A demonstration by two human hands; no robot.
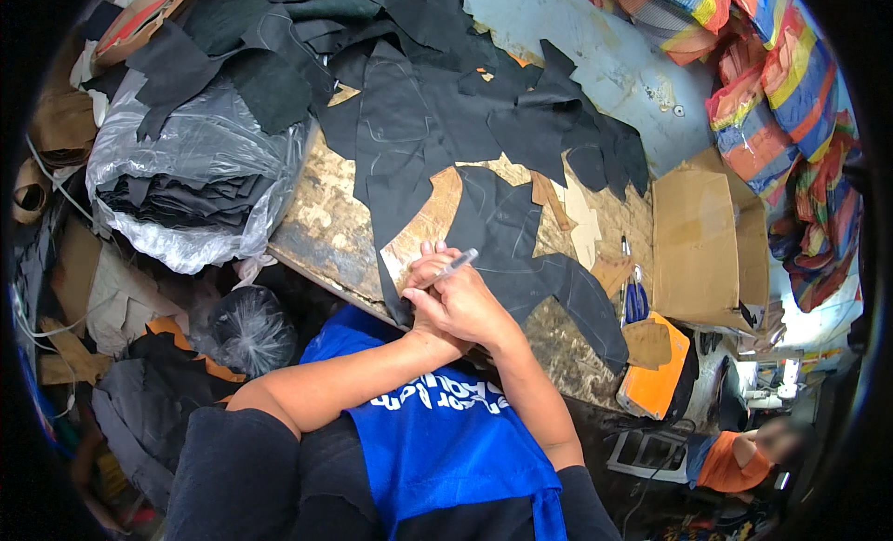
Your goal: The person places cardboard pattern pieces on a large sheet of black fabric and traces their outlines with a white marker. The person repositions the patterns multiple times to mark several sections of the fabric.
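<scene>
A silver pen [456, 263] is pinched in the right hand [470, 304] over black leather [521, 253], the left hand [423, 271] apparently pressed flat beneath, with a brown cardboard box [698, 248] lying to the right.

The right hand [470, 304] holds a silver pen [453, 264] in a closed grip, its tip over a black leather piece [521, 253] lying flat on the worn wooden table [326, 234]. The left hand [430, 271] lies partly under the right, pressing on the same piece. Beyond the piece is a heap of black offcuts [437, 94]; left of it, a clear plastic bag [195, 169] of dark material; right of it, a cardboard box [698, 243].
</scene>
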